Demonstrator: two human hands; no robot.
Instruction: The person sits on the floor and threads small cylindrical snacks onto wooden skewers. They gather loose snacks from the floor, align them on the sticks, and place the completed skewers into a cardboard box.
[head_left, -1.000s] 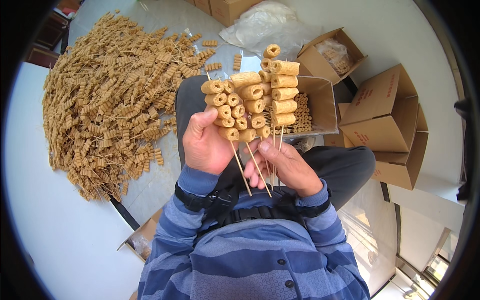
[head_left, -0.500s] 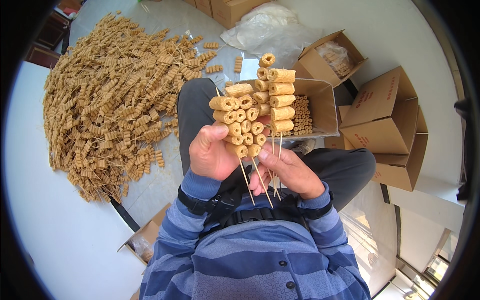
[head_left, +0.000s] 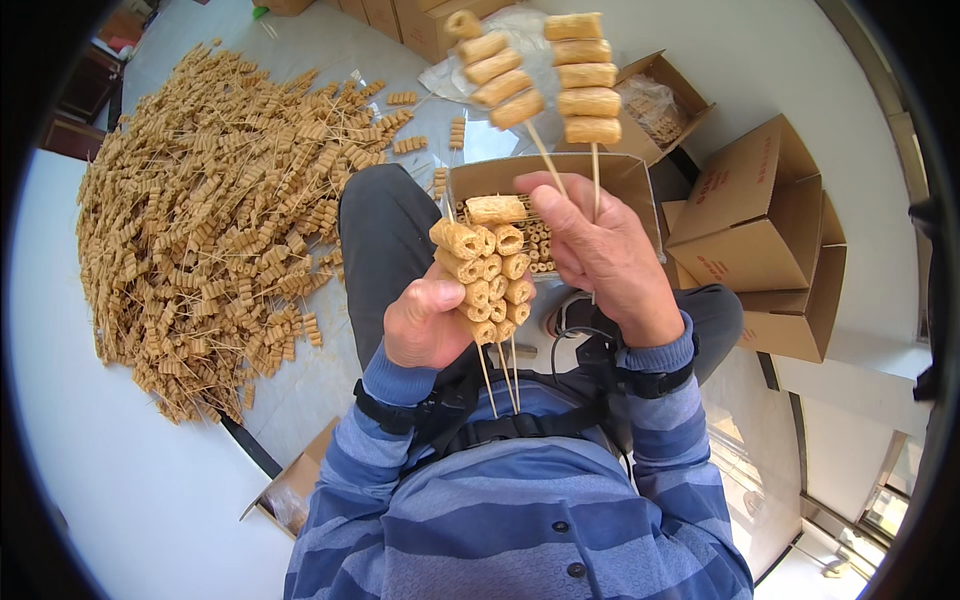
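My left hand [head_left: 428, 322] is closed round a bundle of skewers [head_left: 484, 268], each threaded with golden, hollow, tube-shaped rolls; their bare stick ends point down toward my lap. Up and to the right, my right hand [head_left: 612, 252] pinches the sticks of two more skewers [head_left: 588, 78], which fan apart with their rolls at the top. Between my knees stands an open cardboard box [head_left: 615, 170], and packed rows of the same rolls show inside it, partly hidden behind both hands.
A large heap of skewered rolls [head_left: 220, 240] covers the floor at the left, with a few stray skewers beside it. Open cardboard boxes [head_left: 745, 200] stand at the right. Behind them, another box [head_left: 690, 105] holds a plastic-wrapped batch. Clear plastic sheeting [head_left: 450, 75] lies at the back.
My right hand has moved up and right, away from the bundle, carrying two skewers that were beside it. My left hand still grips the rest, slightly lower.
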